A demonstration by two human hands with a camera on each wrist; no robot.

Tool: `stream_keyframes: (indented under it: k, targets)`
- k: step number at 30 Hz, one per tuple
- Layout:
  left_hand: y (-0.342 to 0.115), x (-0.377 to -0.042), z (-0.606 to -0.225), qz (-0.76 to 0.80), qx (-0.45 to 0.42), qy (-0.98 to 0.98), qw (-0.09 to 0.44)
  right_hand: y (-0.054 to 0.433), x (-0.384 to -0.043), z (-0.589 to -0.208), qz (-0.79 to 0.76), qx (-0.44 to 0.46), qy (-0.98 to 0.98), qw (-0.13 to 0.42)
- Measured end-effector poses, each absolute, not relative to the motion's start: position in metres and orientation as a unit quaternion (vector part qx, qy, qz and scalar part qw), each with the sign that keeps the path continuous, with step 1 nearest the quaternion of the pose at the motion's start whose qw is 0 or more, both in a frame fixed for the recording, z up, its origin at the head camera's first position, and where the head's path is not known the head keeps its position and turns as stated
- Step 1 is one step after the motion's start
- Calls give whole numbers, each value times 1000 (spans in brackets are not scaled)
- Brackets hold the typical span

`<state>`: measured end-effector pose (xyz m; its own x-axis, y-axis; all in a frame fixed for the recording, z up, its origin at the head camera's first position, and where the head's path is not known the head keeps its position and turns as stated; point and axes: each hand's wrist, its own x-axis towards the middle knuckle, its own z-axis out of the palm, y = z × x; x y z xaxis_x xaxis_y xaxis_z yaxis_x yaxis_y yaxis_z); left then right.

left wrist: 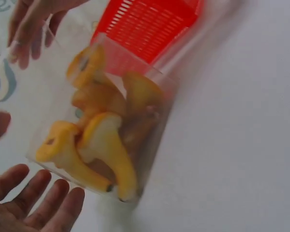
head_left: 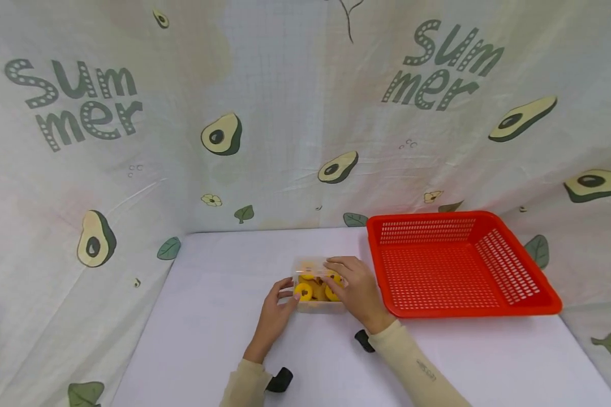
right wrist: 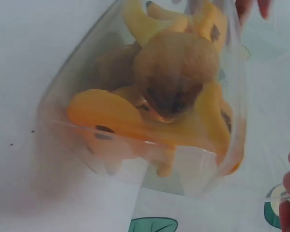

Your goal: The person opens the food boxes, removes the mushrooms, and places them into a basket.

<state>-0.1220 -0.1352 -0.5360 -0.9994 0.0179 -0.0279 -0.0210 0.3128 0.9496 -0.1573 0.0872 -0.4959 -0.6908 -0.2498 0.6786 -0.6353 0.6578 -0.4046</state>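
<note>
A clear plastic box [head_left: 319, 307] stands on the white table, holding several yellow-orange trumpet-shaped pieces [left wrist: 108, 145] with dark spots and a rounded brown piece [right wrist: 176, 70]. Its top is partly uncovered, with a clear lid [head_left: 305, 267] raised over the far side. My right hand [head_left: 355, 289] pinches the lid's edge between thumb and fingers, as the right wrist view also shows at its right border. At the box's left side is my left hand [head_left: 276, 312], its fingers [left wrist: 43, 198] spread and relaxed close to the wall.
A red plastic basket [head_left: 438, 312] with perforated walls stands right of the box, close to my right hand. Behind the table hangs a pale cloth [head_left: 280, 113] printed with avocados. Black wrist devices [head_left: 280, 380] show beside both sleeves.
</note>
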Motion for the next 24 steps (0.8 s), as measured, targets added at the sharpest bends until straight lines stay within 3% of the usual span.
stream_keyframes:
  k: [9, 16, 24]
  targets:
    - [-131, -128, -524, 590, -54, 806, -4, 87, -165, -483, 375, 156, -844, 349]
    - [-130, -128, -521, 622, -86, 778, 13, 83, -169, -481, 395, 127, -826, 382]
    - [-130, -126, -516, 682, -99, 723, 43, 80, -171, -476, 379, 110, -857, 331]
